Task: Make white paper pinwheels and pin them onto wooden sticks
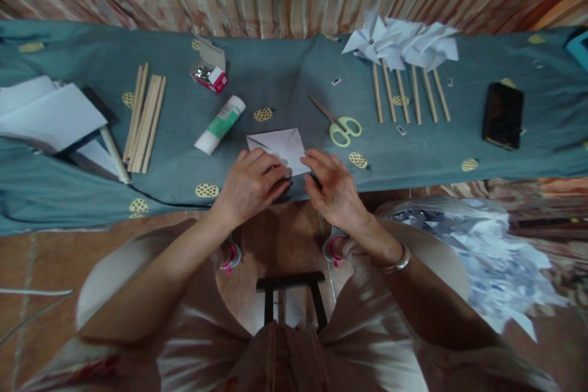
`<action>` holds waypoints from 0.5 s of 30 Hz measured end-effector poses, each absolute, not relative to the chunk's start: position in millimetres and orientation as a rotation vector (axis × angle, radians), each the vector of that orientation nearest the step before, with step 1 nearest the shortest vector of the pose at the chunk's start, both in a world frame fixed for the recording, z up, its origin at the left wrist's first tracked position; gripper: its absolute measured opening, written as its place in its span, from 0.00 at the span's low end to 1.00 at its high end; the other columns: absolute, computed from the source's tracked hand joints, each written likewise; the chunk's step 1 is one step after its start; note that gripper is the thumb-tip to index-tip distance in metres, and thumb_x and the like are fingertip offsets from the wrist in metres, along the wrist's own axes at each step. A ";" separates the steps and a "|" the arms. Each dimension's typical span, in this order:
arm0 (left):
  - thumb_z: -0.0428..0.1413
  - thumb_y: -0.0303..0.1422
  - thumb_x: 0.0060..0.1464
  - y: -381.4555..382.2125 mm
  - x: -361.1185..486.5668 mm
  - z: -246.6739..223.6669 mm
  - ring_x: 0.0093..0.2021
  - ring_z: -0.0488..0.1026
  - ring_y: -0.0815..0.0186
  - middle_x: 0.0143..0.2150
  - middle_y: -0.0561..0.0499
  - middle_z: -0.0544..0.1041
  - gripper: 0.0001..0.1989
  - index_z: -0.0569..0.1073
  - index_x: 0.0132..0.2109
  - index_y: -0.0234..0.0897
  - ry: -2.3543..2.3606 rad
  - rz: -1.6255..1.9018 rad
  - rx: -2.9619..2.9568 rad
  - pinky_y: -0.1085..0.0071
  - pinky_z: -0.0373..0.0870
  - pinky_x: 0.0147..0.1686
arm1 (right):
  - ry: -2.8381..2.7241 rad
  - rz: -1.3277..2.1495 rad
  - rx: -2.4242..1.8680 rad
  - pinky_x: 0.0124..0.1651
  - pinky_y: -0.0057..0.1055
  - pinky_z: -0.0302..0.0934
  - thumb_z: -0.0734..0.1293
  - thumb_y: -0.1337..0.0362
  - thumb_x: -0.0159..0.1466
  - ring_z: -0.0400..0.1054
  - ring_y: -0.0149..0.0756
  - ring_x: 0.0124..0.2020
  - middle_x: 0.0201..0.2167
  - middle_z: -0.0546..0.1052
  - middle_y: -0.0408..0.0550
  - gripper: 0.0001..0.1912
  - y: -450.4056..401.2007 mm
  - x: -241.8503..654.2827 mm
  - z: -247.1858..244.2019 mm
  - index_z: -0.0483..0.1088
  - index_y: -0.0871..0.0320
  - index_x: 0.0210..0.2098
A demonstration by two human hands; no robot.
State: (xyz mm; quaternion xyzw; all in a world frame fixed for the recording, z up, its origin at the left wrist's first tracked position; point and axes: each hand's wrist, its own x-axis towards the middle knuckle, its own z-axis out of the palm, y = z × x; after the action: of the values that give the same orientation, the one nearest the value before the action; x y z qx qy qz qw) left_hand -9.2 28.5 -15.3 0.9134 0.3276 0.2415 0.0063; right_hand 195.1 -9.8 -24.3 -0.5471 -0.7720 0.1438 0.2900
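A small white piece of paper [283, 146] with cut or crease lines near its upper corners lies at the front edge of the table. My left hand [254, 182] is closed at its lower left side, fingers bent over the paper and the thumb below. At the right edge, my right hand [331, 187] pinches the paper between thumb and fingers. Scissors [342, 127] with light green handles rest to the right of the paper, their blades pointing up and left. A glue stick [221, 125] with a green and white label lies on the left.
Wooden sticks [147, 122] and a stack of white paper [46, 110] are on the left. An open red box [211, 70] holds shiny small pieces. Paper pinwheels [404, 43] on sticks lie at the back right, near a black phone [503, 115]. Paper scraps [487, 257] fill a bag below.
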 end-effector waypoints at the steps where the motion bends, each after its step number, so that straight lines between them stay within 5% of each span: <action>1: 0.56 0.34 0.62 26.6 -7.6 -16.4 0.40 0.72 0.58 0.40 0.46 0.79 0.07 0.77 0.43 0.36 1.028 0.720 2.866 0.62 0.65 0.36 | -2.062 0.390 -1.457 0.62 0.51 0.60 0.58 0.66 0.67 0.67 0.48 0.58 0.56 0.74 0.57 0.17 -10.4 194.0 -24.4 0.70 0.59 0.52; 15: 0.50 0.29 0.64 19.8 -7.3 -17.5 0.37 0.73 0.61 0.36 0.46 0.78 0.10 0.77 0.38 0.34 1.087 0.672 2.924 0.66 0.68 0.36 | -1.986 0.575 -1.409 0.61 0.50 0.61 0.64 0.67 0.63 0.68 0.47 0.57 0.55 0.75 0.52 0.15 -6.6 198.7 -20.5 0.73 0.54 0.48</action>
State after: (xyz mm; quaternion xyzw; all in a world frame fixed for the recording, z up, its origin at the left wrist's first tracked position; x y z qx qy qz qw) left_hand -7.3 19.8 -17.5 0.9160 0.3406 0.2105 -0.0247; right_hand 198.7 -6.6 -20.5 -0.5345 -0.7536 0.2180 0.3145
